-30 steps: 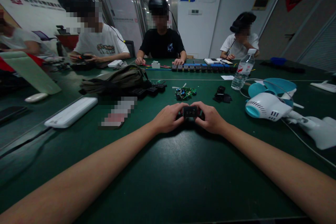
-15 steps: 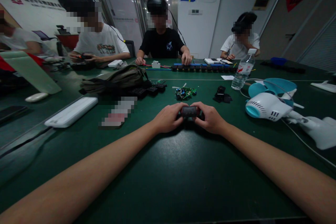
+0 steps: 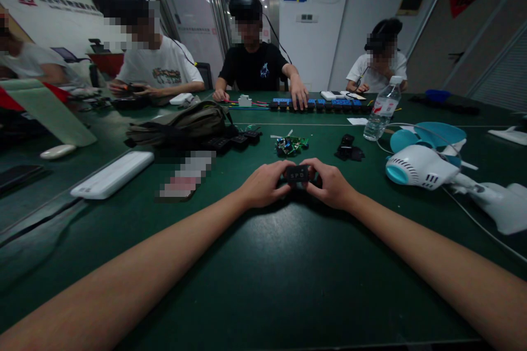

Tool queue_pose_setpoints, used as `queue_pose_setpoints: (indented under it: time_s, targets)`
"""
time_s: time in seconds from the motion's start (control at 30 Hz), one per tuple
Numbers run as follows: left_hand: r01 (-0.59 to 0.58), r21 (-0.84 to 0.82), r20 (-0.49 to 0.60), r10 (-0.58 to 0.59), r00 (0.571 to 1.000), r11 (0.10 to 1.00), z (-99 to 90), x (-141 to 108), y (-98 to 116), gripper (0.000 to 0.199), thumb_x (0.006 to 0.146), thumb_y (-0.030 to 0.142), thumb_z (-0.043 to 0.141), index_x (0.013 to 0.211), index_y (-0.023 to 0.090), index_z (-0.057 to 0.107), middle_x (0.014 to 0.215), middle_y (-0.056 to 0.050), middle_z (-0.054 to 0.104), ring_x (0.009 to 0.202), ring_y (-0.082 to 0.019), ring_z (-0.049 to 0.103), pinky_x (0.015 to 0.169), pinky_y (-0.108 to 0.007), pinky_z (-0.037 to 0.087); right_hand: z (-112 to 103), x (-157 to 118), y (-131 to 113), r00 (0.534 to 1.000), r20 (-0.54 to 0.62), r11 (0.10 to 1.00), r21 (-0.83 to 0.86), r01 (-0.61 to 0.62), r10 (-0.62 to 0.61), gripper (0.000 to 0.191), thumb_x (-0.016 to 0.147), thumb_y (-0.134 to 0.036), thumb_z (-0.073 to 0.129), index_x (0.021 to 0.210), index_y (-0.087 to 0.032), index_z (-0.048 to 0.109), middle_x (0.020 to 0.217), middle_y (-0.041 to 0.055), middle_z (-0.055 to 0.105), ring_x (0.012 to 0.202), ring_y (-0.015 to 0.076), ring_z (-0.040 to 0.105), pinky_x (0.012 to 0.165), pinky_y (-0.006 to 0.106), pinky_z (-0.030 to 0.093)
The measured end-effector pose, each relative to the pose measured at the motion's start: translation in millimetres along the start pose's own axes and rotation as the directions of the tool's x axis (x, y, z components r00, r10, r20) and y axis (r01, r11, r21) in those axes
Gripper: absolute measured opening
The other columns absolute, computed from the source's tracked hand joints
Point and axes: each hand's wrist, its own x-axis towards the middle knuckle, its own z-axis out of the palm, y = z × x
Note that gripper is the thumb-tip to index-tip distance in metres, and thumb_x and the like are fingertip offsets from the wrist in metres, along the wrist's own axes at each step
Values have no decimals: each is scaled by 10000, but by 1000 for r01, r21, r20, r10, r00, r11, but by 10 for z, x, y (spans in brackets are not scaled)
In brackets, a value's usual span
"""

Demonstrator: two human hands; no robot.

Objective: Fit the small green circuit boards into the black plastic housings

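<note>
Pinched between bare left hand (image 3: 265,184) and right hand (image 3: 330,184): a small black rectangular block (image 3: 297,170).
Pale letters (image 3: 297,175) reading "SPD" cross its dark, flat face.

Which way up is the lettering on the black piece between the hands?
Upright: SPD reads right way up on the black piece.
</note>
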Motion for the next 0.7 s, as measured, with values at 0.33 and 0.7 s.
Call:
queue_pose_setpoints:
  time_s: [0.33, 0.7]
  targets:
    - [13, 26, -5, -13, 1000, 1000, -1, -2, 15, 373, 893, 313, 556, 1249, 212, 516, 1133, -76, 671, 958, -235, 638, 833, -364, 479, -31, -3, -27, 1000, 3, 999, 26, 28, -28, 348, 837, -291, 611, 1161, -210, 515, 857, 13, 621, 667, 149, 564, 652, 269, 425]
    - [19, 8, -6, -19, 1000, 1000, -10, -5, 8, 429, 896, 354, 557, 1296, 211, 497, 1127, -79, 666, 947, -239, 640, 822, -360, 476, -12, -7, -18, 999, -22, 999, 8, 35, -35, 347, 857, -331, 610, 1167, -193, 534, 848, 16, 619, 694, 160, 573, 672, 272, 430]
